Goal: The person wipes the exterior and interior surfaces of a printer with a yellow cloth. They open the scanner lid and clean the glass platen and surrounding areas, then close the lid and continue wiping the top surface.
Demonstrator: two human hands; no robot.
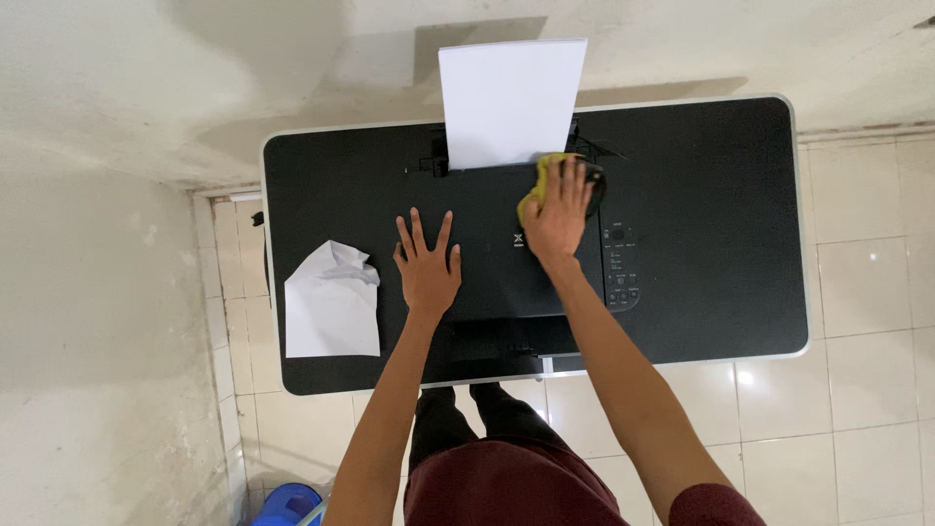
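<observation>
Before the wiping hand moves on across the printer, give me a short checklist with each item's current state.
1. Yellow cloth under the right hand: ok, pressed on the printer near the paper slot.
2. Left hand bracing the printer: ok, flat on its lid, fingers spread.
3. Paper stack upright in the rear feed: ok, though the cloth sits beside its lower corner.
4. Control panel away from the cloth: ok, uncovered.
5. Crumpled sheet away from both hands: ok, lying at the table's left end.
6. Lid free of dust: cannot tell.
</observation>
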